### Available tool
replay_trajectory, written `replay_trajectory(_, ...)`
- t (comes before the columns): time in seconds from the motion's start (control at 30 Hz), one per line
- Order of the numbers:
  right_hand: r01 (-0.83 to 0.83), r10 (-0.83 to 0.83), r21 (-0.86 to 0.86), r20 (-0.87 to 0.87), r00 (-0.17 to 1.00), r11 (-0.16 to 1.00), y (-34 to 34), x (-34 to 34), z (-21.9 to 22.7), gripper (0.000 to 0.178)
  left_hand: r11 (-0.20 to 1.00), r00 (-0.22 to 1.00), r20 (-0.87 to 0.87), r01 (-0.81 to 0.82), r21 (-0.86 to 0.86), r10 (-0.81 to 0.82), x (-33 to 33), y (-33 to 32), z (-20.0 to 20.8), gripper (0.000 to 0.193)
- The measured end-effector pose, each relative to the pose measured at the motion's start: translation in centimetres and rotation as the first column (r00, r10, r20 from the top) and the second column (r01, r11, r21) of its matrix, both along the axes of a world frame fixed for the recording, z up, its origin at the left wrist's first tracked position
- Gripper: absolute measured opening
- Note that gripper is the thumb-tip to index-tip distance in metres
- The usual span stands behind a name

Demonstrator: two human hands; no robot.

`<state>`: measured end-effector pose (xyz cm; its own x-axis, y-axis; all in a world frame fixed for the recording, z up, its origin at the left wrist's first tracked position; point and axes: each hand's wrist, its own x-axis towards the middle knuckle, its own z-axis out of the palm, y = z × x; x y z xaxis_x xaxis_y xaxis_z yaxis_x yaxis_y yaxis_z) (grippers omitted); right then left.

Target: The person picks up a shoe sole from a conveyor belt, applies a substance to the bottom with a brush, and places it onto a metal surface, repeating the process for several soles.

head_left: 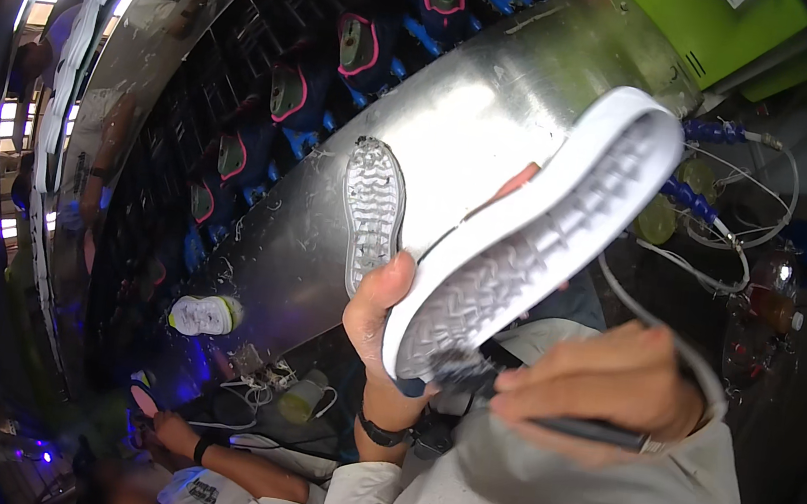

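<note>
A white shoe sole point(524, 252), its patterned hollow side toward me, is gripped near its lower end by my left hand point(382, 300). My left thumb presses on the sole's edge; the other fingers are mostly hidden behind it. In my right hand point(608, 388), fingers closed, is a brush with a dark handle point(593, 432) and a grey hose or cord at its end. Dark bristles point(463, 367) meet the inside of the sole's lower end. Left of my left hand, another sole point(374, 203) with dark bits at its tip lies on the metal table.
The shiny metal table point(315, 231) borders a dark conveyor carrying several dark shoes with pink rims point(359, 43). Blue jointed hoses point(692, 199) and a bottle point(776, 293) stand at right, a green bin point(703, 27) beyond. A co-worker's arm point(256, 471) is at lower left.
</note>
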<state>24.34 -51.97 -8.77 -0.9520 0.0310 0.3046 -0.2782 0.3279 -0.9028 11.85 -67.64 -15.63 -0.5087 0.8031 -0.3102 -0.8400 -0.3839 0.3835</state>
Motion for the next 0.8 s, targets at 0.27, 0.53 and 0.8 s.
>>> replay_trajectory(0.27, 0.166, -0.146, -0.536, 0.079, 0.986, 0.828, -0.6, -2.4, 2.0, 0.023, 0.869, 0.979, 0.205, -0.120, 0.481, 0.022, -0.6, -1.0, -2.0, 0.082)
replay_trajectory(0.53, 0.221, -0.219, -0.188, 0.031, 0.975, 0.957, 0.4, -4.5, 0.9, 0.024, 0.911, 0.979, 0.073, -0.203, 0.360, 0.189, -0.3, -0.8, 0.7, 0.084)
replay_trajectory(0.8, -0.067, 0.090, 0.160, -0.140, 0.986, 0.985, -2.3, -2.0, 1.3, 0.023, 0.975, 0.988, -0.130, -0.056, 0.213, 0.085, -0.7, -3.3, 3.8, 0.093)
